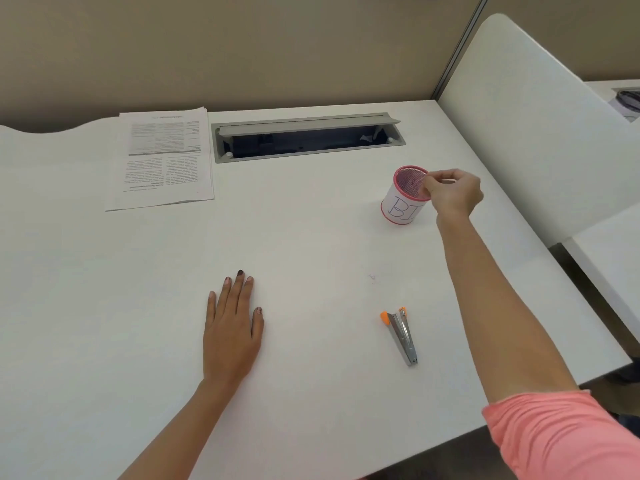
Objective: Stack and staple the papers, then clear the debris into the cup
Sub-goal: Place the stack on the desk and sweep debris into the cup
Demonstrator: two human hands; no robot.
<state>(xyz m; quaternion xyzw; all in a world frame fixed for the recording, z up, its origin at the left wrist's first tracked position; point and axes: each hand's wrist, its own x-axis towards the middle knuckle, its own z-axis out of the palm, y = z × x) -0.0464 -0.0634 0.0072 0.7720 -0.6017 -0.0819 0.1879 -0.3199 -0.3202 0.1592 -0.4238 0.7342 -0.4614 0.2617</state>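
Observation:
A stack of printed papers (pixel 164 157) lies at the far left of the white desk (pixel 311 237). A pink mesh cup (pixel 405 197) with a white label stands at the right. My right hand (pixel 453 194) hovers at the cup's rim with fingertips pinched together over the opening; whether anything is between them I cannot tell. My left hand (pixel 232 327) lies flat on the desk, fingers together, holding nothing. A small silver stapler (pixel 401 336) with orange ends lies near the front right. A tiny speck of debris (pixel 372 278) sits on the desk above the stapler.
An open grey cable tray (pixel 308 140) is set into the back of the desk. A beige partition wall (pixel 242 46) stands behind it and a white divider panel (pixel 540 133) bounds the right side. The desk edge runs diagonally at the right.

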